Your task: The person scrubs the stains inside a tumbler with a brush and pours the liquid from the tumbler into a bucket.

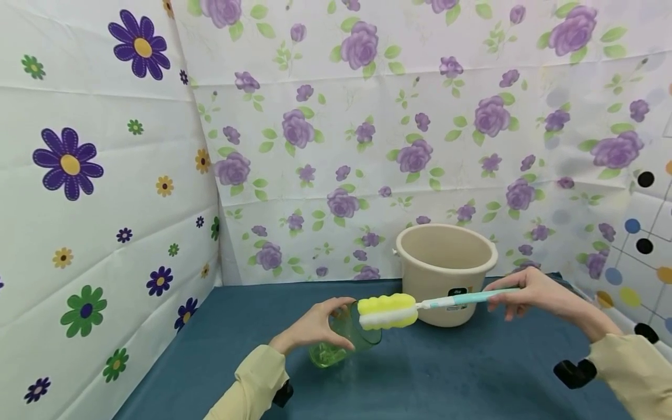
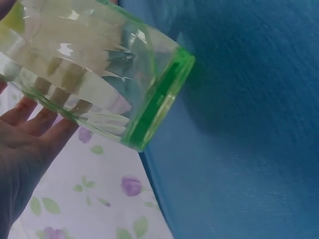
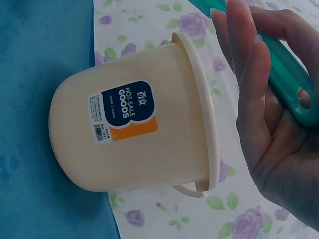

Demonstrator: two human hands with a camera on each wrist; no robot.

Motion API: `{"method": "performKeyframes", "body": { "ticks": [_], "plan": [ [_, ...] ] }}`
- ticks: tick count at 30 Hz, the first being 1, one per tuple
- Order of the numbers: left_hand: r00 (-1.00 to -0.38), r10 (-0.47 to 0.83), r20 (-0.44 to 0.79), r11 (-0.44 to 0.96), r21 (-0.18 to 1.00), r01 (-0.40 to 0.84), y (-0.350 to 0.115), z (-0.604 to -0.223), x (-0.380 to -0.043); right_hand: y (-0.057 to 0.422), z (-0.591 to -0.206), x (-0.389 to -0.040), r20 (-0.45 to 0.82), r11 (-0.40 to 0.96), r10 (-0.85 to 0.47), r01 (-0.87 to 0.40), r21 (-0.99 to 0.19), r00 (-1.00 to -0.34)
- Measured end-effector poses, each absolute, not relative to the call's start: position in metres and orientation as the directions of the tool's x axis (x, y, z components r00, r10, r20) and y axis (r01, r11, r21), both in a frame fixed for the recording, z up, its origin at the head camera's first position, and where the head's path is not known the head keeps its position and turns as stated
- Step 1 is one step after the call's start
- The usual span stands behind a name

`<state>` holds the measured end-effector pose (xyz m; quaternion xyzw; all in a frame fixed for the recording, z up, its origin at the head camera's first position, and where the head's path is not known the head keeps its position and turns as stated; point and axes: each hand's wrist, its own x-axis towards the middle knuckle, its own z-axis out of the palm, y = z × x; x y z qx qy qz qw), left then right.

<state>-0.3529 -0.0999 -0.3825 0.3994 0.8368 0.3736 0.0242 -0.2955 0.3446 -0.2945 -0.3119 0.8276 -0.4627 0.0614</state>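
Observation:
My left hand grips a clear green-tinted glass, tilted with its mouth to the right. In the left wrist view the thick green base of the glass points away from the hand, with the fingers curved along its side. My right hand holds the turquoise-and-white handle of a bottle brush. The yellow-and-white sponge head lies level at the mouth of the glass; whether it touches the rim I cannot tell. In the right wrist view, the handle's end with its hole crosses the palm.
Behind the brush stands a beige bucket with a label on its side. A dark blue cloth covers the table. Flowered sheets hang at the back and sides.

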Motion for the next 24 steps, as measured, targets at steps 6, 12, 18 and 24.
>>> {"method": "performKeyframes", "body": {
  "ticks": [6, 12, 18, 24],
  "plan": [
    [-0.662, 0.712, 0.234, 0.437, 0.591, 0.678, -0.094, -0.379, -0.349, 0.343, -0.301, -0.293, 0.166, 0.382, -0.575, -0.442, -0.812, -0.801],
    [-0.641, 0.734, 0.223, 0.453, 0.543, 0.707, -0.092, -0.377, -0.346, 0.333, -0.314, -0.294, 0.166, 0.367, -0.584, -0.441, -0.819, -0.794],
    [-0.635, 0.744, 0.206, 0.466, 0.522, 0.715, -0.093, -0.377, -0.344, 0.319, -0.329, -0.299, 0.185, 0.330, -0.615, -0.463, -0.823, -0.767],
    [-0.634, 0.742, 0.217, 0.466, 0.512, 0.721, -0.093, -0.379, -0.344, 0.307, -0.340, -0.306, 0.198, 0.313, -0.633, -0.481, -0.819, -0.749]
  ]
}}
